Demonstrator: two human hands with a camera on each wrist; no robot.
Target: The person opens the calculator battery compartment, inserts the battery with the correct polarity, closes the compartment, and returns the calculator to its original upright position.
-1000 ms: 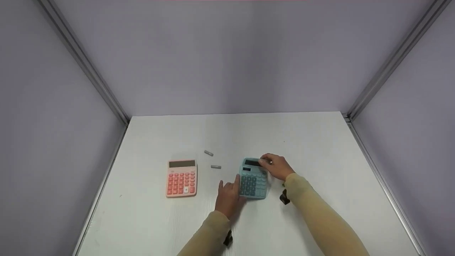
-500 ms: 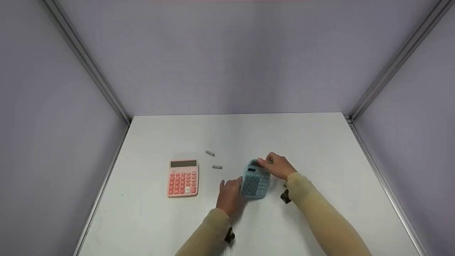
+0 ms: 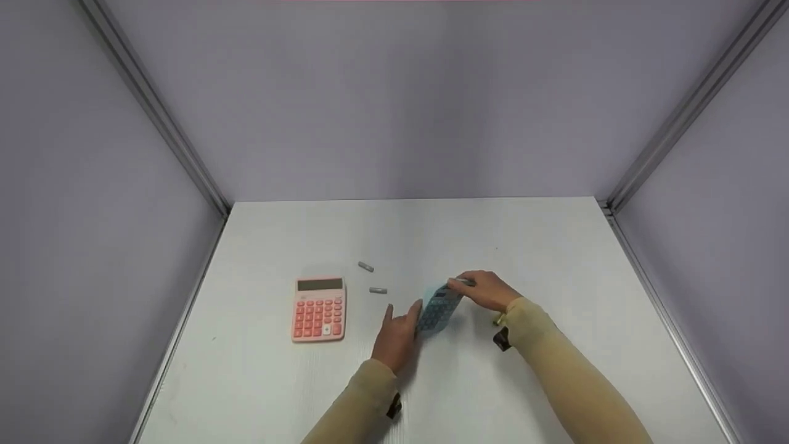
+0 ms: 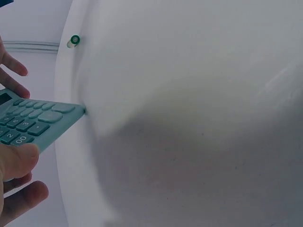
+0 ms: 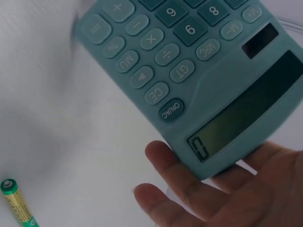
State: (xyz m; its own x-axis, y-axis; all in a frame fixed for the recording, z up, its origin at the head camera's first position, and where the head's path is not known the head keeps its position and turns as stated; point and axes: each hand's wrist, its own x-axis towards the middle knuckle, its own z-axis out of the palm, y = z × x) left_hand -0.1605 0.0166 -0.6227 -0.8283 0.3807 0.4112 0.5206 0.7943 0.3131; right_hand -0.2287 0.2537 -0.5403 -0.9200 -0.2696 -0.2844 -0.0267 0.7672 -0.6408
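Observation:
A teal calculator [image 3: 441,306] is tilted up on edge between both hands, its lit display showing 0 in the right wrist view. My right hand [image 3: 490,290] holds its display end, fingers around the edge beside the screen [image 5: 246,106]. At the opposite side, my left hand [image 3: 396,341] grips the left edge; in the left wrist view, the thumb [image 4: 21,161] lies on the keypad's lower edge by the 00 key. Two small batteries [image 3: 378,290] lie left of the calculator; one green-and-yellow battery [image 5: 18,203] shows close up in the right wrist view.
A pink calculator [image 3: 318,310] lies face up on the white table [image 3: 246,382], left of the batteries. Grey panels [image 3: 394,98] stand behind the table and along both sides, joined by metal frame posts [image 3: 154,111].
The teal calculator has gone from lying nearly flat to standing steeply tilted, its right side raised by the right hand. The left hand stays at its left edge. Pink calculator and batteries stay put.

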